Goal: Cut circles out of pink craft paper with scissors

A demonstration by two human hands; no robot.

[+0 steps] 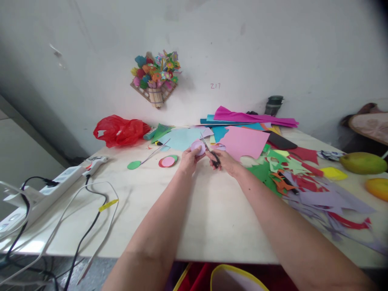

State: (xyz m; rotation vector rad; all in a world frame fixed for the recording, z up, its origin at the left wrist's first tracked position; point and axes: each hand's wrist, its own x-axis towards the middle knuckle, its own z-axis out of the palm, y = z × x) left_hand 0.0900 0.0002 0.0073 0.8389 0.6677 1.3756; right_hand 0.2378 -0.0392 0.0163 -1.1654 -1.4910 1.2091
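Observation:
My left hand (189, 159) is closed on a small pale purple paper circle (198, 147), held just above the table. My right hand (224, 160) grips black-handled scissors (209, 151), whose blades point up and left and meet the edge of the circle. Both hands hover over the middle of the pale tabletop (194, 210). A stack of cut paper circles, pink on red and green (167, 161), lies just left of my left hand, and a single green circle (133, 165) sits farther left.
Coloured paper sheets (242, 141) and scraps (303, 182) cover the right and back of the table. A red plastic bag (119, 130) lies back left. A power strip (45, 190) with cables is at the left edge. Mangoes (362, 163) rest far right. A paper-flower decoration (156, 76) hangs on the wall.

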